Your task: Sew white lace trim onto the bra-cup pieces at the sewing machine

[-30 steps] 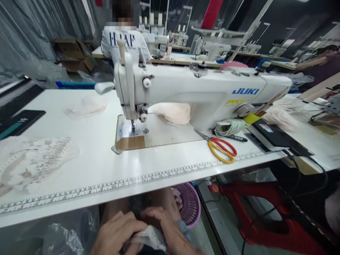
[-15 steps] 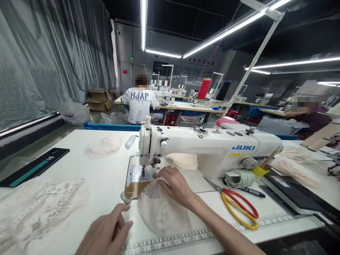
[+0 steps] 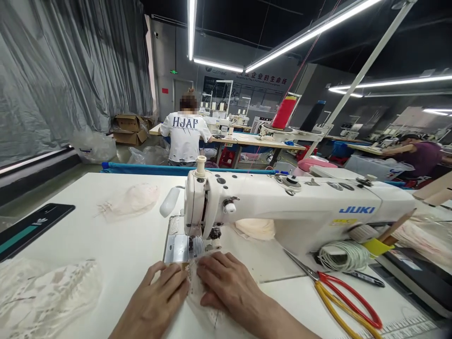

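A pale sheer fabric piece with a lacy edge (image 3: 195,295) lies in front of the sewing machine's needle area (image 3: 191,245). My right hand (image 3: 233,289) rests on top of it with fingers and thumb closed on the cloth. On its left edge, my left hand (image 3: 158,294) has its fingers bent and drawn together against the fabric; its thumb is hidden. The white JUKI sewing machine (image 3: 300,202) stands just beyond both hands. Right of my right hand lie scissors with red and yellow handles (image 3: 344,301).
Cream lace pieces (image 3: 52,296) lie at the left, with a sheer cup-shaped piece (image 3: 132,200) behind. A black and teal box (image 3: 38,226) sits by the left edge. Coiled cord (image 3: 342,256) lies beside the machine. A person in a white shirt (image 3: 187,134) sits ahead; another person (image 3: 416,155) is far right.
My left hand has moved right and forward onto the fabric edge. My right hand now lies flatter over the cloth, drawn slightly nearer. The view has shifted closer to the machine.
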The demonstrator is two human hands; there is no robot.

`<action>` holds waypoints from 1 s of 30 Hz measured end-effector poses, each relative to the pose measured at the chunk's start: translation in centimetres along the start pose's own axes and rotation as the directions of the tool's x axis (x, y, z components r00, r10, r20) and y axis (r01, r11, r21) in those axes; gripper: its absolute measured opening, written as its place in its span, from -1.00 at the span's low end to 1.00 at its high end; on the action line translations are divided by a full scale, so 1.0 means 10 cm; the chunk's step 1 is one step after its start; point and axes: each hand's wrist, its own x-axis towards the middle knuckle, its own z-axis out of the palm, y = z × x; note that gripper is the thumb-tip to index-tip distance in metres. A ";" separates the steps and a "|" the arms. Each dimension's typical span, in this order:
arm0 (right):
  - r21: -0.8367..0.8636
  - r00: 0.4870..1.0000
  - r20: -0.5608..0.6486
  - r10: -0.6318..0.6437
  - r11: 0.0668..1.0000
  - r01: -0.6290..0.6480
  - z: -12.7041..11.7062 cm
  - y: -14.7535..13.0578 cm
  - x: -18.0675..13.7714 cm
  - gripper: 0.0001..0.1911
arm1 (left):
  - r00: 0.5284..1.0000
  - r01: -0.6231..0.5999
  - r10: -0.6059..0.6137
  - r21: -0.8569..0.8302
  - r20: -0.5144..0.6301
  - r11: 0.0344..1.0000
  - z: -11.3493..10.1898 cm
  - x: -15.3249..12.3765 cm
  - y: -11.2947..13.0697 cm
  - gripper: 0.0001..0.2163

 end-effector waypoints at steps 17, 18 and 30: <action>-0.132 0.991 -0.130 0.040 0.990 -0.057 0.14 0.26 0.21 -0.66 | 0.999 0.021 -0.020 -0.021 0.027 1.000 0.17 0.08 -0.40 -0.70; -0.129 0.992 -0.122 0.033 0.990 -0.049 0.13 0.26 0.21 -0.65 | 0.999 0.015 -0.014 -0.021 0.029 1.000 0.18 0.07 -0.40 -0.70; 0.076 0.979 -0.124 -0.163 0.982 0.173 0.08 0.12 0.07 -0.79 | 0.999 0.053 -0.050 -0.141 0.019 0.989 0.35 -0.01 -0.24 -0.72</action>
